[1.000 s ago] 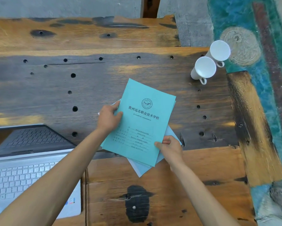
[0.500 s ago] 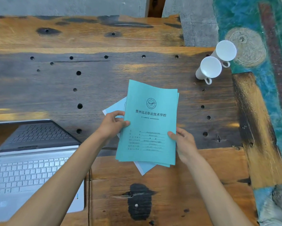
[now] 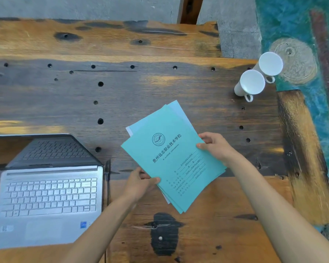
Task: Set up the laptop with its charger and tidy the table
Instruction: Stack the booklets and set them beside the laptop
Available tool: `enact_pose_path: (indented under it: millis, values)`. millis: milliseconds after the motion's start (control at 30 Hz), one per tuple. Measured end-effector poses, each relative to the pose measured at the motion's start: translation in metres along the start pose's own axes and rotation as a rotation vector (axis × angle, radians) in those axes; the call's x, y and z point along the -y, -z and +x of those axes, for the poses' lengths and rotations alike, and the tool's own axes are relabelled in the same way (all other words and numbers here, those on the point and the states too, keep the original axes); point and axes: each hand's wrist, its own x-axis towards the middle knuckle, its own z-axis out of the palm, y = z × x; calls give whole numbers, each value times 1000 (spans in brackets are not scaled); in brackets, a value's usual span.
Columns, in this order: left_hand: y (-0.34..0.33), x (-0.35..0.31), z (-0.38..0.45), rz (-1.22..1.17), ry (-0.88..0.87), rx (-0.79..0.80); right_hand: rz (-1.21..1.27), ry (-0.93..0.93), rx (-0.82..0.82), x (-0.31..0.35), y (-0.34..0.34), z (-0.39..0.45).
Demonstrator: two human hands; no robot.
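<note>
My left hand (image 3: 140, 182) pinches the teal booklet stack (image 3: 171, 156) at its 7 o'clock edge; my right hand (image 3: 215, 146) grips the 3 o'clock edge. Stack tilted, above the wooden table (image 3: 159, 88). Open laptop (image 3: 45, 202) at 9 o'clock, two white cups (image 3: 258, 76) at 1 o'clock.

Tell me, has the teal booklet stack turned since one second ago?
Yes. The teal booklet stack, gripped by the left hand and right hand, has rotated clockwise; its top end now leans toward the white mugs.
</note>
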Motion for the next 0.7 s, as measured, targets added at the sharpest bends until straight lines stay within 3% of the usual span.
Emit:
enact_pose_path:
  millis: [100, 267, 467, 700]
  values:
    - [4, -1, 2, 161, -103, -125, -120, 4, -86, -5, -3, 9]
    - [15, -21, 16, -13, -162, -219, -159, 62, -177, -3, -12, 20]
    - [11, -40, 27, -164, -229, -94, -91, 61, -215, -6, -16, 26]
    - [9, -51, 25, -285, -93, -98, 46, -8, -74, -7, -1, 31]
